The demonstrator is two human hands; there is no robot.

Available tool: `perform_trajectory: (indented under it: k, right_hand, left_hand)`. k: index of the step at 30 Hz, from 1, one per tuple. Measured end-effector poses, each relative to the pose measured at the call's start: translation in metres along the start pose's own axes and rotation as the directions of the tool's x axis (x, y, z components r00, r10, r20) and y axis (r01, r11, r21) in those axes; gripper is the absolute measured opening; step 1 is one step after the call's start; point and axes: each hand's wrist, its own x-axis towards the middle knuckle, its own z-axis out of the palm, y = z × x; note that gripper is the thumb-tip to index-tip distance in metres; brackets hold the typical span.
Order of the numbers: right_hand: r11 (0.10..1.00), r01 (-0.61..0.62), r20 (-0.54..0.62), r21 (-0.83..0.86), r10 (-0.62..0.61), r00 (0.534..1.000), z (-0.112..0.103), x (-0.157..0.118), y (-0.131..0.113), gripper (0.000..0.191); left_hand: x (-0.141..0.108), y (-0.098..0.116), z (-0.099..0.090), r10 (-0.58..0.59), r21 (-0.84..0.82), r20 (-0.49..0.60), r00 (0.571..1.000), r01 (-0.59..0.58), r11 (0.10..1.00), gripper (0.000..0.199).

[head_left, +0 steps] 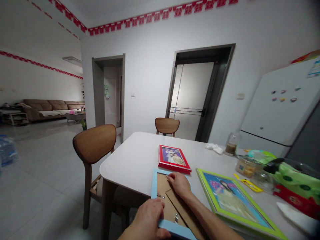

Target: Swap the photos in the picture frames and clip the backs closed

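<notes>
A light blue picture frame [154,184] lies back side up at the table's near edge, its brown backing board [162,182] showing with metal clips and a folded-out stand [183,213]. My left hand [150,216] grips the frame's lower left corner, thumb over the near rim. My right hand [179,184] rests on the upper part of the backing, fingers pinched together at a small metal clip near the top edge. Beyond it sits a red picture frame [174,159] with a photo facing up. To the right lies a larger green picture frame [233,198], photo up.
Right of the green frame are a glass jar [231,145], a plastic container [247,166], a yellow item [250,185], a green bag [295,180] and crumpled tissue [214,148]. Wooden chairs stand left [96,143] and behind [167,125] the white table [132,160].
</notes>
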Motion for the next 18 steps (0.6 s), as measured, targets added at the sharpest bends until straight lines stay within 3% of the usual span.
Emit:
perform_trajectory:
  k: [5, 18]
  right_hand:
    - [0.992, -0.111, -0.021, -0.060, 0.110, 0.994, 0.008, 0.011, -0.001, 0.022]
    - [0.981, -0.163, -0.026, -0.107, 0.161, 0.987, 0.011, 0.029, 0.004, 0.011]
  left_hand:
    - [0.000, 0.003, 0.005, -0.029, 0.023, 0.041, 0.999, 0.028, 0.999, 0.044]
    - [0.003, 0.006, 0.007, -0.082, 0.032, 0.022, 0.996, 0.081, 0.996, 0.065]
